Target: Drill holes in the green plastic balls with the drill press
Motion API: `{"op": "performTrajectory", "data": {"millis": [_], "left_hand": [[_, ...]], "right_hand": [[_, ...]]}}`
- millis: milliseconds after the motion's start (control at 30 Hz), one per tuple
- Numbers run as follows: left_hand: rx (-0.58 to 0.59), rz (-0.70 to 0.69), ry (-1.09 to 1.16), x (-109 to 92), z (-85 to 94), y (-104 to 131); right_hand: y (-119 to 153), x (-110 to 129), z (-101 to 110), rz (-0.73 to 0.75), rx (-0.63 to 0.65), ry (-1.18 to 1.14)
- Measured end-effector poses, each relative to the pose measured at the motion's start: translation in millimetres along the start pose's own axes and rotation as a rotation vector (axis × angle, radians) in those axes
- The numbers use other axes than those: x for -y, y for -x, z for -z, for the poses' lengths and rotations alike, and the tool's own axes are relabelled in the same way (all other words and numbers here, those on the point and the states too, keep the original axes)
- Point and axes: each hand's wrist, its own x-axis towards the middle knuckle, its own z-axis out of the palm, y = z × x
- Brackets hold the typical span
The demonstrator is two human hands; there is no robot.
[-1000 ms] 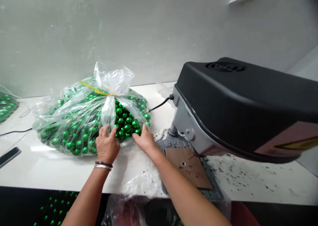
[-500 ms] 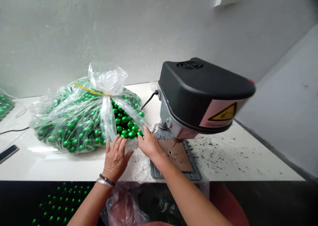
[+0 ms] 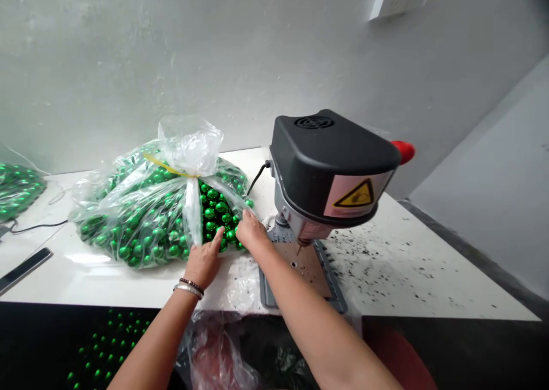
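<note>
A large clear plastic bag (image 3: 141, 207) full of shiny green balls (image 3: 221, 207) lies on the white table, its neck gathered by a yellow tie (image 3: 165, 165). There is an opening in its near right side, where the balls lie bare. My left hand (image 3: 205, 262), with bracelets at the wrist, is closed on the plastic at the left edge of this opening, one digit stretched toward the balls. At the right edge, my right hand (image 3: 252, 231) has its fingers closed on the strip of plastic. The fingertips are partly hidden.
Just right of my hands stands a small black drill press (image 3: 330, 167) with a thin bit over a brown board (image 3: 306, 267). Dark shavings (image 3: 386, 264) litter the table. A phone (image 3: 26, 270) and another bag of green balls (image 3: 19, 190) are at left.
My left hand has gone from spread fingers to closed on the opening's left edge. My right hand stays at the right edge. The camera view has shifted slightly.
</note>
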Motion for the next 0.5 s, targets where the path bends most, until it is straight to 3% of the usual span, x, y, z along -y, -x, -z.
{"op": "performTrajectory", "data": {"millis": [133,300,400,500], "left_hand": [[0.022,0.142,0.165,-34.5,6.8,25.3],[0.022,0.146,0.240,-67.5,3.5,55.9],[-0.076,0.155,0.188,-73.9,-1.2,62.5],[-0.262,0.193,0.068,-75.4,-2.1,67.0]], "right_hand": [[20.0,-8.0,1.5,-0.077,-0.016,0.015],[41.3,-8.0,7.6,-0.075,-0.118,-0.005],[45.3,-10.7,13.8,0.010,-0.148,-0.020],[47.7,-17.7,23.9,0.131,-0.105,-0.018]]}}
